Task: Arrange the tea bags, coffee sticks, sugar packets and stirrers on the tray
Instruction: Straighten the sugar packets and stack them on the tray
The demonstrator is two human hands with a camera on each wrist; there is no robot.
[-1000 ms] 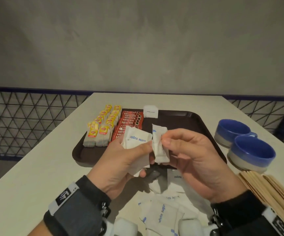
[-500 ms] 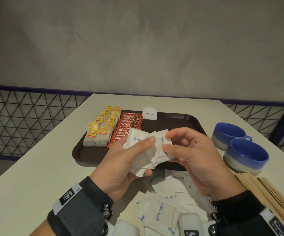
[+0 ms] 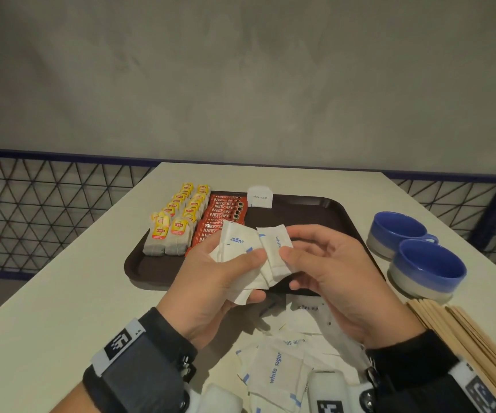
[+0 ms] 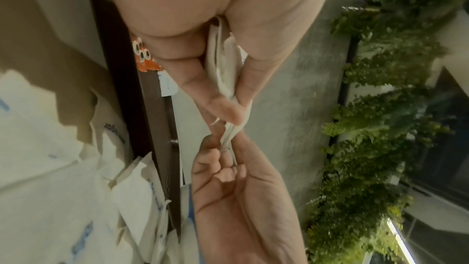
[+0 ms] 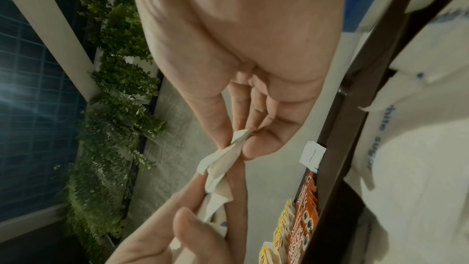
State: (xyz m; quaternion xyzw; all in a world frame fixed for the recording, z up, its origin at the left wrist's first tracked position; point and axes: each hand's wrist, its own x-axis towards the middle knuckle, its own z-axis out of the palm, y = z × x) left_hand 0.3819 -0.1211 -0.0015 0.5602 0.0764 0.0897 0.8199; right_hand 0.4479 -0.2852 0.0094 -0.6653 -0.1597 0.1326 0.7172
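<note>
Left hand (image 3: 211, 281) clamps a sugar packet stack (image 3: 235, 251); right hand (image 3: 330, 275) pinches one sugar packet (image 3: 275, 248). Best peeled singly, laid toward tray (image 3: 315, 216) 12 o'clock.

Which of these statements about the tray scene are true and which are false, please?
1. Both hands hold sugar packets. True; the left hand and right hand pinch them.
2. The tea bags lie on the table. False; they sit on the tray.
3. One sugar packet rests at the tray's far edge. True.
4. The stirrers are on the tray. False; they lie on the table.
</note>
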